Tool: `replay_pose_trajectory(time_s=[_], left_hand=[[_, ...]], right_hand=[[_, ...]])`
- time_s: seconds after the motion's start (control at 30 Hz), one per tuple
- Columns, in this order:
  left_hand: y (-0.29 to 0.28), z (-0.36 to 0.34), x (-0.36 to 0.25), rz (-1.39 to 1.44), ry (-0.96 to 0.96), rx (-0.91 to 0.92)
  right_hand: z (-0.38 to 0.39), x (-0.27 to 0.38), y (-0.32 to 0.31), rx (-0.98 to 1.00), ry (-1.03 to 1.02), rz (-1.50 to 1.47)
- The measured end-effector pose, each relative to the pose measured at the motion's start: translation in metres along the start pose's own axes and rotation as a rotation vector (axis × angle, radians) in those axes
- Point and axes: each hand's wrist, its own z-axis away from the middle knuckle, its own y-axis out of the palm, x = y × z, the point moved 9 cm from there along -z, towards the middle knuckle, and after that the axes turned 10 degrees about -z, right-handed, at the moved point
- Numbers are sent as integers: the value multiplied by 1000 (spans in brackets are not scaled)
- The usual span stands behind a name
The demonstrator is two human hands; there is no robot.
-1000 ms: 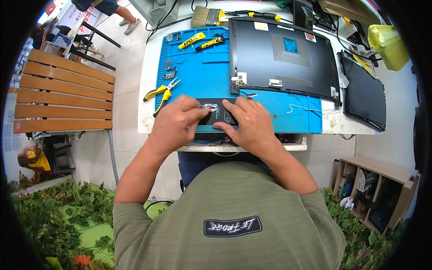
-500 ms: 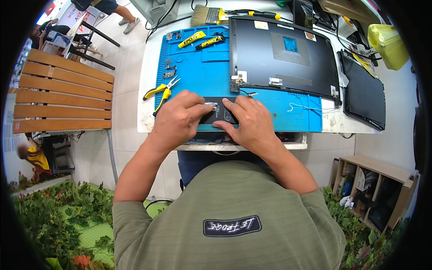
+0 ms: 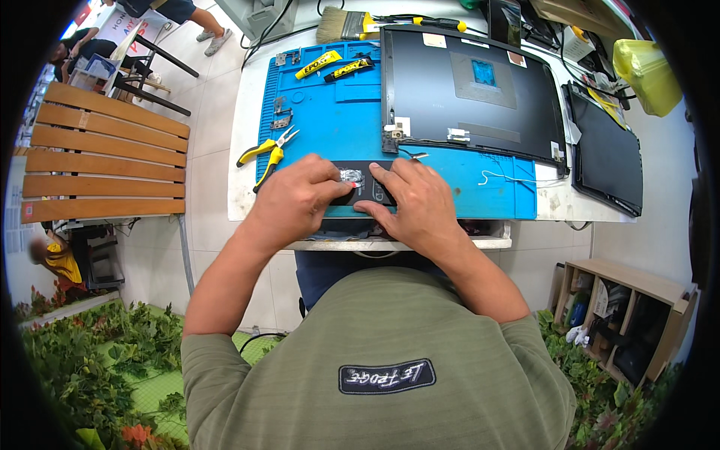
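Observation:
A black flat piece [image 3: 343, 199] with pale printed marks lies at the front of the blue mat. On it is a shiny grey smear [image 3: 350, 177]. My left hand [image 3: 296, 196] is closed in a pinch at the smear's edge. A small red tip [image 3: 353, 184] shows by its fingertips; the rest of what it holds is hidden. My right hand [image 3: 415, 196] holds the piece's right part steady, index finger and thumb spread on it. Just beyond the left hand lie yellow-and-black pliers [image 3: 274, 156], jaws apart.
A dark laptop lid [image 3: 442, 94] covers the right part of the blue mat [image 3: 330, 112]. Yellow and black glue tubes [image 3: 319, 64] and metal hinges [image 3: 281, 114] lie farther back. A wide brush [image 3: 341, 27] rests behind them. Black panels [image 3: 609, 161] are stacked at the right.
The grey smear now looks broader and shows more clearly. My left hand has shifted slightly left and toward me, while the right stays in place.

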Motion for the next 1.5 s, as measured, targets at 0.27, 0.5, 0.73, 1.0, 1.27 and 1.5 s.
replay_pose_trajectory(time_s=[0.27, 0.5, 0.73, 1.0, 1.27, 1.5], left_hand=[[5, -1, -3, -27, 24, 19], [-3, -6, -3, -74, 28, 30], [-1, -7, -7, -94, 45, 58], [-4, -14, -11, -115, 81, 74], [5, -23, -18, -152, 182, 119], [8, -22, -14, -155, 215, 247]], right_hand=[[0, 0, 0, 10, 11, -6], [0, 0, -1, -11, -2, -1], [0, 2, -3, -52, -33, -5], [-1, 3, -4, -52, -34, -6], [0, 0, 0, -1, 7, -9], [0, -1, 0, 6, 15, -19]])
